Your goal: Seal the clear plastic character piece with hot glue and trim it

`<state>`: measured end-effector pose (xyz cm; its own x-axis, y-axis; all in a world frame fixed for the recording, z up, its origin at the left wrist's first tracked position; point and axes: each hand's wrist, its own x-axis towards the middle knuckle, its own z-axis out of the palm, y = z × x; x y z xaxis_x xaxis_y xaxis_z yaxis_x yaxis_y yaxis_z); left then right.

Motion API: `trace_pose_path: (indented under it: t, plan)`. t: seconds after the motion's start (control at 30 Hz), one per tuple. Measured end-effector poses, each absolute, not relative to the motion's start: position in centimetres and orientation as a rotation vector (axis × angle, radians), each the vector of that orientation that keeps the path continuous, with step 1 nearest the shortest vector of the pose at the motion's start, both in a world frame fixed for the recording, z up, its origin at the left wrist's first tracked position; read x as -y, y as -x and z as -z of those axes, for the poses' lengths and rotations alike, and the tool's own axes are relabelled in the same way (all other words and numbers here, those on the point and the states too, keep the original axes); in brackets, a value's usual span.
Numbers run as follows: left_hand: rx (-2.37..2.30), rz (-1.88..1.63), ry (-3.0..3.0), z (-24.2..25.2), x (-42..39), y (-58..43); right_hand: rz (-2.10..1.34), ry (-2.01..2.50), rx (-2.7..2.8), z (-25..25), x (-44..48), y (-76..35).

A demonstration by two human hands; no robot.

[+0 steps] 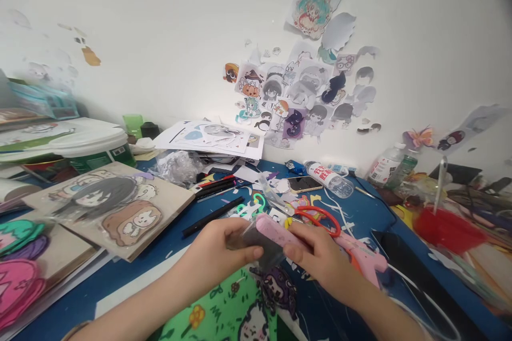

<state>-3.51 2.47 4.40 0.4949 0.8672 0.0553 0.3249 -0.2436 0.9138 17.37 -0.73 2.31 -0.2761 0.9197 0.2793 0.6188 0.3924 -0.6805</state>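
My left hand (pixel 218 253) and my right hand (pixel 320 261) meet over the blue table (pixel 136 272), both pinched on a small clear plastic sleeve (pixel 256 242). A pink oblong piece (pixel 274 232) lies along its top edge, between my fingers. Just past my right hand lie red-handled scissors (pixel 320 218) and a pink tool (pixel 362 256). A green printed sheet with cartoon faces (pixel 224 311) lies under my wrists.
A cardboard board with cartoon stickers (pixel 114 205) lies at left, with black pens (pixel 212 216) beside it. A lying bottle (pixel 330 178), a phone (pixel 304 184) and paper scraps sit behind. A red container (pixel 444 226) and clutter fill the right. Stickers cover the wall (pixel 296 96).
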Motion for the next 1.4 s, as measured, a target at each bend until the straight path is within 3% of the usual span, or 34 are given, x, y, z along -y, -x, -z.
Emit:
trace_pose_path:
  t: [0.17,0.37,0.77,1.03,1.13,1.23,1.4]
  plan:
    - [-0.949,-0.917,-2.013,-4.5,-1.7,3.8,0.133,1.25,2.146,-2.7,2.0,-16.7]
    - [-0.7,-1.107,-2.661,-3.8,-1.0,4.2,0.633,0.973,2.21,-2.8,2.2,-16.8]
    - [-0.435,-1.392,-3.286,-4.1,0.2,4.6,0.718,0.998,2.184,-2.7,1.7,-17.1]
    - [-0.389,-1.232,-3.453,-4.1,0.2,5.2,1.048,0.919,2.162,-2.6,1.7,-17.0]
    - [-0.525,-1.354,-3.32,-3.6,-0.1,5.2,1.11,0.939,2.163,-2.4,1.4,-17.3]
    - [-0.932,-1.566,-2.731,-3.1,-0.6,4.6,1.15,0.958,2.137,-2.1,1.1,-17.7]
    - [-0.951,-0.697,-1.739,-2.0,-1.1,3.1,1.202,0.941,2.163,-1.7,1.0,-17.5]
